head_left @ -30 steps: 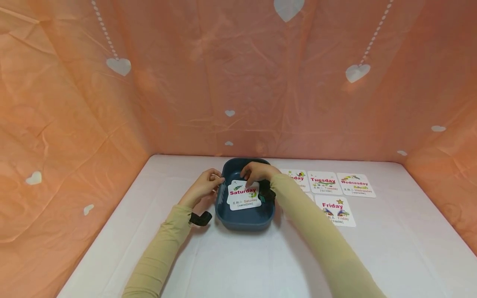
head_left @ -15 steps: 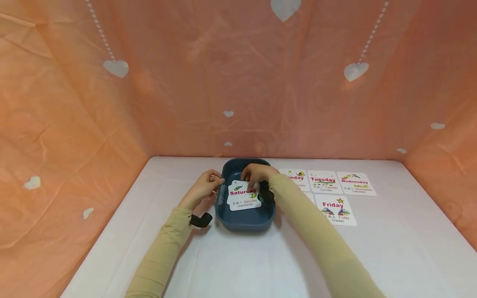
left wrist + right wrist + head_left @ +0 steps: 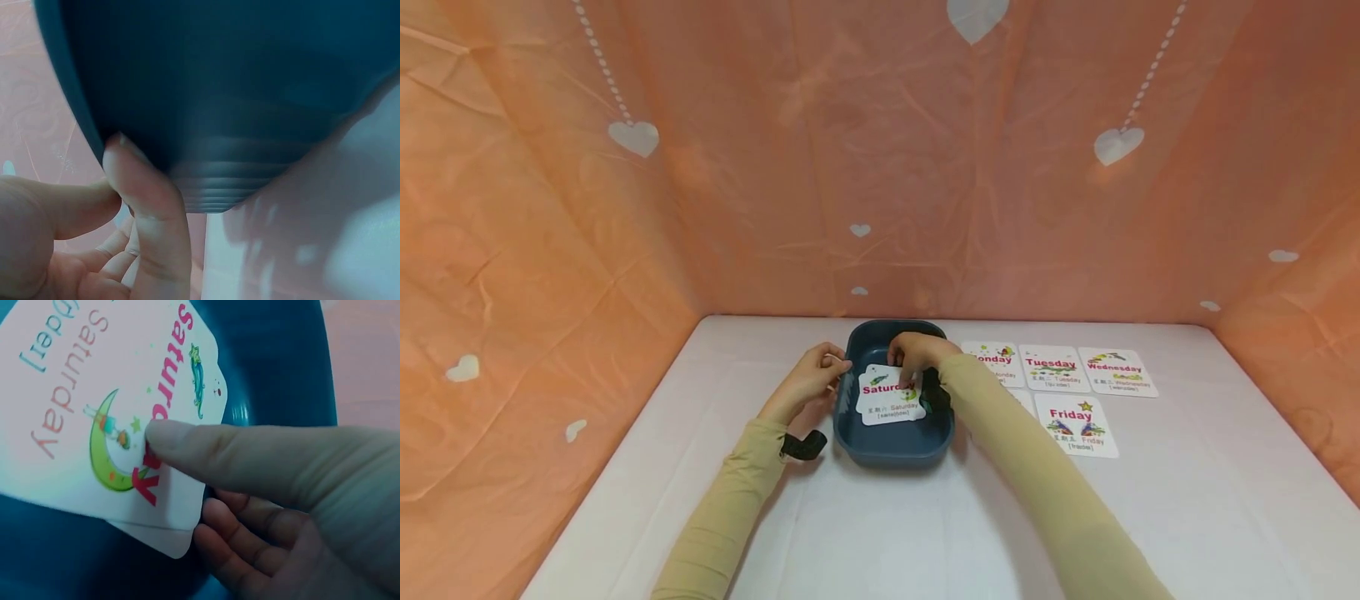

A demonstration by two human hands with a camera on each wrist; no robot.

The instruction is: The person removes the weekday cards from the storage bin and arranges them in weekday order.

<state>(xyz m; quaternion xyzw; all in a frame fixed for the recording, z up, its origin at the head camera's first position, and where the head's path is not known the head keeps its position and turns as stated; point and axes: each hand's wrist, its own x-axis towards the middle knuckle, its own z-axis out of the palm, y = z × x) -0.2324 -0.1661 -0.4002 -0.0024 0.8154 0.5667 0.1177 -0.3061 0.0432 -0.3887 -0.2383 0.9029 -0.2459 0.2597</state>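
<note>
A dark blue rectangular plastic basin [image 3: 880, 450] stands on the table, its wall [image 3: 206, 81] filling much of the left wrist view. My left hand [image 3: 805, 382] pinches the basin's left rim between thumb and finger. Inside the basin is a white "Saturday" card [image 3: 889, 407] with a green moon picture. Another card [image 3: 169, 540] peeks out under its edge, mostly covered. Reaching in from the right, my right hand [image 3: 917, 353] holds the "Saturday" card at one edge. Its thumb lies on the printed face, and its other fingers curl at the edge, partly hidden.
Right of the basin lie the "Monday" [image 3: 997, 373], "Tuesday" [image 3: 1052, 379], "Wednesday" [image 3: 1118, 385] and "Friday" [image 3: 1081, 442] cards. Beside "Friday", another card [image 3: 1024, 397] is mostly hidden by the right sleeve [image 3: 1037, 475]. A pink cloth with hearts [image 3: 760, 208] stands behind the white table [image 3: 850, 533].
My right hand has shifted very slightly to the right over the "Saturday" card. The left hand, the basin and the cards on the table look unmoved.
</note>
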